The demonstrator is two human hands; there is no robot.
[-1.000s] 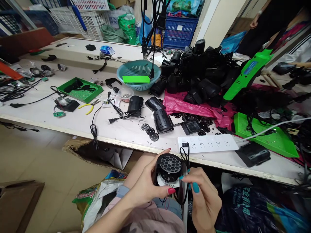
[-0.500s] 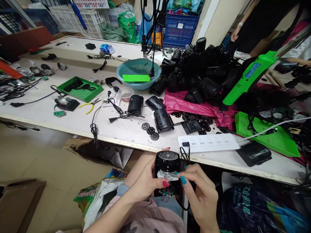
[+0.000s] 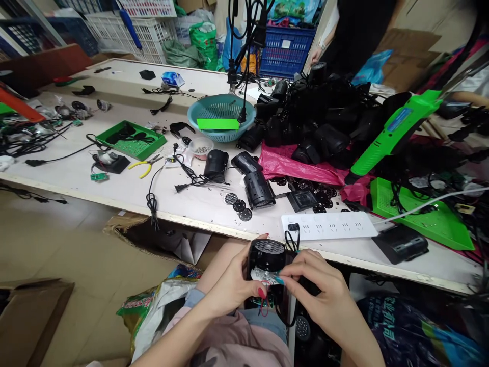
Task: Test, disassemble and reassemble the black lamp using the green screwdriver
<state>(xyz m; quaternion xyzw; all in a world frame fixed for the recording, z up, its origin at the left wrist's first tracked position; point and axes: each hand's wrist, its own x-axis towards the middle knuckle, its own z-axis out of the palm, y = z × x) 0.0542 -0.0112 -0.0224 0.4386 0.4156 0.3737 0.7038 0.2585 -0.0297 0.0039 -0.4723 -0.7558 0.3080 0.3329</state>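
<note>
1. Left hand is curling closed around the black lamp housing, below the worktable's near edge.
2. Housing is looking rigid and light; gripping its sides seems safest, since the red wires appear fragile.
3. Right hand is pinching the white circuit disc.

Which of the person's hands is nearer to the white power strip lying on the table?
Right. The right hand sits just below the white power strip, by its plugged-in end. The left hand is farther left, gripping the black round lamp housing.
</note>
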